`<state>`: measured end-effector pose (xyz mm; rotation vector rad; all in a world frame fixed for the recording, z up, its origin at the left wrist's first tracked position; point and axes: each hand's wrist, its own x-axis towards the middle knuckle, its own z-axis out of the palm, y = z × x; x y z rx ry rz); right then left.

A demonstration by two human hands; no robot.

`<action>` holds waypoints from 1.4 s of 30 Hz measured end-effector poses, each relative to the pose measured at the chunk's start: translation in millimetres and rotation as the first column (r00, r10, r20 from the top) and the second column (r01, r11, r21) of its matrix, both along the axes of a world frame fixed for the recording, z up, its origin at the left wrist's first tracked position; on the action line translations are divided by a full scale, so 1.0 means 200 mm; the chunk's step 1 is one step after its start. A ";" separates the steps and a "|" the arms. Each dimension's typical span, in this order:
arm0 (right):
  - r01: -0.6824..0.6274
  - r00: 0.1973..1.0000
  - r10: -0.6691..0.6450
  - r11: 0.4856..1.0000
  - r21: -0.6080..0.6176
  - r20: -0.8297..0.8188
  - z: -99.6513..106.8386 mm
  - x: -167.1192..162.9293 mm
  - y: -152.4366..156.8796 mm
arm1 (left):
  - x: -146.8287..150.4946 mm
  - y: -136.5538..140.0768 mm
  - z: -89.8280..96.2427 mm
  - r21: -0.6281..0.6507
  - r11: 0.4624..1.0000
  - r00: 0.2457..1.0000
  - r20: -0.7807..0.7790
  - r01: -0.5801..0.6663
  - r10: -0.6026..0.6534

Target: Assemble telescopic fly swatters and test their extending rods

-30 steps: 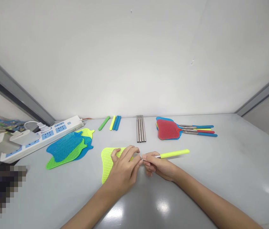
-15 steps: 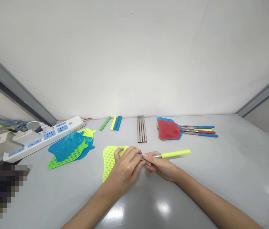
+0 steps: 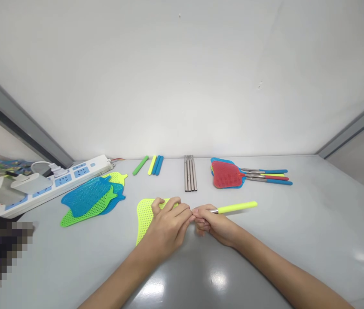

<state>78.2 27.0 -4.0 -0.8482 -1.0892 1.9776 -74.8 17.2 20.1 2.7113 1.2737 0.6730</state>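
A yellow fly swatter head (image 3: 145,216) lies partly beneath my left hand (image 3: 170,223), whose fingers are closed around its neck end. My right hand (image 3: 215,223) pinches a metal rod fitted with a yellow handle grip (image 3: 237,207), which points to the right. The fingertips of both hands meet where rod and swatter head come together, so the joint itself is hidden. Behind the hands lie several bare metal rods (image 3: 190,174), side by side.
Loose swatter heads (image 3: 87,197) overlap at the left, against a white power strip (image 3: 56,184) with plugs. Green, yellow and blue handle grips (image 3: 141,165) lie near the back wall. Swatters with rods and grips, a red one (image 3: 227,175) on top, are stacked at the right.
My hands have drawn closer together at the joint, and less of the metal rod shows between them. The whole view has shifted slightly.
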 end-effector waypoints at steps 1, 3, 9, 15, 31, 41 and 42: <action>0.010 1.000 -0.010 1.000 0.006 0.002 0.00 0.00 0.00 | 0.00 0.00 0.00 -0.003 1.000 1.000 -0.001 0.000 0.000; 0.016 1.000 -0.016 1.000 0.017 0.010 0.01 -0.01 -0.01 | 0.00 0.00 0.01 -0.014 1.000 1.000 -0.003 0.002 -0.002; 0.018 1.000 -0.019 1.000 0.024 0.020 0.01 -0.01 0.00 | -0.02 0.01 0.03 -0.040 0.999 1.000 0.011 0.017 -0.017; 0.024 0.999 -0.025 1.000 0.015 0.037 0.02 0.00 0.00 | -0.03 0.02 0.04 -0.051 0.999 1.000 0.011 0.015 -0.015; 0.060 0.997 -0.060 0.998 0.012 0.050 0.05 0.03 0.01 | -0.03 0.04 0.05 -0.053 0.999 1.000 -0.005 -0.002 0.002; 0.058 0.997 -0.060 0.998 0.030 0.047 0.07 0.05 0.02 | -0.04 0.04 0.06 -0.076 0.997 1.000 -0.006 0.009 -0.009; 0.057 0.997 -0.058 0.998 0.028 0.049 0.07 0.06 0.02 | -0.04 0.04 0.06 -0.076 0.997 1.000 -0.006 0.010 -0.010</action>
